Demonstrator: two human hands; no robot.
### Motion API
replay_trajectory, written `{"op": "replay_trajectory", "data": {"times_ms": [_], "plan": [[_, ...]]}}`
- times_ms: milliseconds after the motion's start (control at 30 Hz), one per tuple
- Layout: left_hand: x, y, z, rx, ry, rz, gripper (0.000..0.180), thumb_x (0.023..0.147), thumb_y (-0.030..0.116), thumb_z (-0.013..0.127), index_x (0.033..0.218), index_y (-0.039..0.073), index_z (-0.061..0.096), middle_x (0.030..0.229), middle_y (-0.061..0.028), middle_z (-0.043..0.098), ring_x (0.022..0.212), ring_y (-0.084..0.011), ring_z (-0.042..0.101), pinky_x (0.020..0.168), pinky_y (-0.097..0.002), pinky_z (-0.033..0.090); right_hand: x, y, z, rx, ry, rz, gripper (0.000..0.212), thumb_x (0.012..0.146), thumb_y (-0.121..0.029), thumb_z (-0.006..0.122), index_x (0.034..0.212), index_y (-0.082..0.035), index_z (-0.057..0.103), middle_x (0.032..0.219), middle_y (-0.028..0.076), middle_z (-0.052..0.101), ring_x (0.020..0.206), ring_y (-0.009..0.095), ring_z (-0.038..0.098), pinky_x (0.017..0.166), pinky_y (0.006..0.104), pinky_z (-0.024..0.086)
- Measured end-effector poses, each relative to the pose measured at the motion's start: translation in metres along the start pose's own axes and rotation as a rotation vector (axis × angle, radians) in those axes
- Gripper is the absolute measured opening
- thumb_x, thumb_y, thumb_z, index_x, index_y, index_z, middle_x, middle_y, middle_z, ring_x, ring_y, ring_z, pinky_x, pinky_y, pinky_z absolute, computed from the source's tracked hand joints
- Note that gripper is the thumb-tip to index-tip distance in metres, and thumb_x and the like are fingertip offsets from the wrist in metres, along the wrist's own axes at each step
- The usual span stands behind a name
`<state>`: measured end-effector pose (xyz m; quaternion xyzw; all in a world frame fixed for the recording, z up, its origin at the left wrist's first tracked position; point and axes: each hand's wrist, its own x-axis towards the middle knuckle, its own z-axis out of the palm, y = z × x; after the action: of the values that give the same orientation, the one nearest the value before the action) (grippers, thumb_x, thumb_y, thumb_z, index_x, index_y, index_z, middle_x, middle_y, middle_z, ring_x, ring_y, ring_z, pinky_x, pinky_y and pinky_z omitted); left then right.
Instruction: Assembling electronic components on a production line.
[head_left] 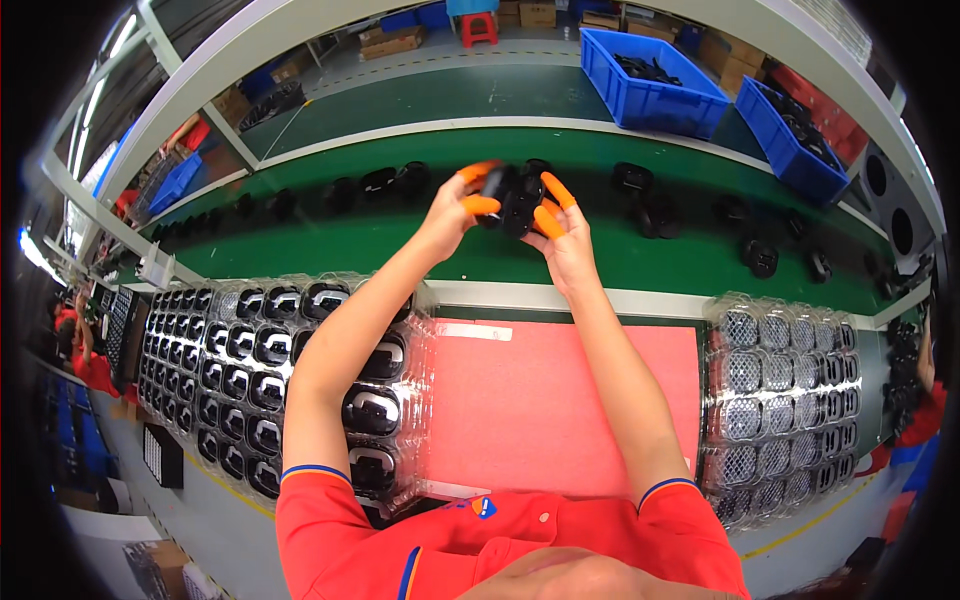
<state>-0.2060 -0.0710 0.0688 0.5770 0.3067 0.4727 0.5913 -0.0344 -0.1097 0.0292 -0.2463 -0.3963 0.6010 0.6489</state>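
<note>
Over the green conveyor belt (450,262), both my arms reach forward, with orange covers on several fingertips. Glossy black plastic housings (520,200) fill the space between my hands; whether they are one piece or two pressed together I cannot tell. My left hand (455,212) is closed on the left side of the black housing, its upper fingertip blurred. From the right, my right hand (565,245) grips the same housing with thumb and fingers. Another black part (537,166) shows just behind it, partly hidden.
A pink mat (560,400) covers the bench before me. Clear trays of black housings (270,345) stand left, trays with mesh-patterned parts (740,370) right. Black parts (655,215) line the belt. Blue bins (650,80) sit on the far shelf; a white frame (420,40) arches overhead.
</note>
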Motion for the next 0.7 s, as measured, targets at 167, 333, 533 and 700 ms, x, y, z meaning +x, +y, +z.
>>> {"op": "replay_trajectory", "data": {"times_ms": [167, 333, 533, 700], "plan": [[0.004, 0.002, -0.007, -0.244, 0.094, -0.126, 0.049, 0.078, 0.009, 0.044, 0.126, 0.006, 0.045, 0.117, -0.0089, 0.054, 0.102, -0.0209, 0.057, 0.086, -0.0394, 0.046, -0.002, 0.001, -0.002, -0.114, 0.061, 0.032, 0.041, 0.090, -0.001, 0.040, 0.131, -0.006, 0.041, 0.118, 0.013, 0.055, 0.101, 0.023, 0.059, 0.079, 0.0370, 0.054], [0.020, 0.001, -0.038, -0.048, 0.491, -0.233, 0.037, 0.082, 0.016, 0.041, 0.117, 0.008, 0.049, 0.110, -0.0078, 0.055, 0.098, -0.0218, 0.054, 0.083, -0.0431, 0.044, 0.001, 0.006, -0.005, -0.220, 0.169, -0.039, 0.035, 0.091, -0.006, 0.046, 0.126, -0.003, 0.045, 0.113, 0.013, 0.058, 0.098, 0.020, 0.060, 0.075, 0.0306, 0.054], [0.021, -0.005, -0.133, 0.649, 0.439, -0.211, 0.039, 0.078, 0.012, 0.044, 0.116, 0.006, 0.052, 0.106, -0.0101, 0.055, 0.092, -0.0231, 0.051, 0.087, -0.0362, 0.039, 0.003, 0.012, -0.007, -0.239, 0.166, -0.015, 0.025, 0.093, -0.011, 0.048, 0.115, 0.000, 0.054, 0.104, 0.012, 0.064, 0.091, 0.018, 0.063, 0.069, 0.0253, 0.052], [0.038, -0.014, -0.110, 0.650, 0.445, -0.494, 0.046, 0.076, 0.011, 0.052, 0.122, 0.008, 0.049, 0.111, -0.0132, 0.056, 0.096, -0.0326, 0.056, 0.087, -0.0512, 0.043, -0.002, 0.030, -0.025, -0.315, 0.131, 0.025, 0.023, 0.092, -0.010, 0.047, 0.111, 0.000, 0.057, 0.097, 0.011, 0.066, 0.083, 0.016, 0.064, 0.064, 0.0234, 0.049]]}}
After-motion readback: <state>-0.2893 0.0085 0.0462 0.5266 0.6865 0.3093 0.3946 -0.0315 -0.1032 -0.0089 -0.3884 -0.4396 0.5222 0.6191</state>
